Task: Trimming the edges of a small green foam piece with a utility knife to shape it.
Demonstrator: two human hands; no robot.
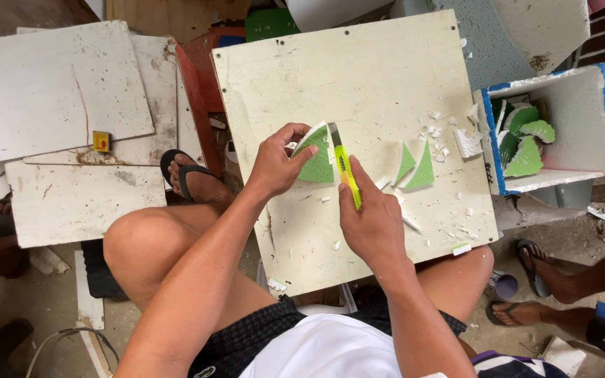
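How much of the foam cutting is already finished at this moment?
Done: several cut green pieces lie in the foam box, and two green triangles lie on the white board. In hand: the left hand holds a green foam piece; the right hand cuts with a yellow utility knife. No uncut foam shows.

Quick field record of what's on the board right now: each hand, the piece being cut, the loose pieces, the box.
left hand: grips green foam piece
right hand: holds yellow utility knife, blade at the piece's edge
work surface: white board resting over the knees
loose pieces: two green triangles, white scraps nearby
box: white, blue-edged, holds green cutouts
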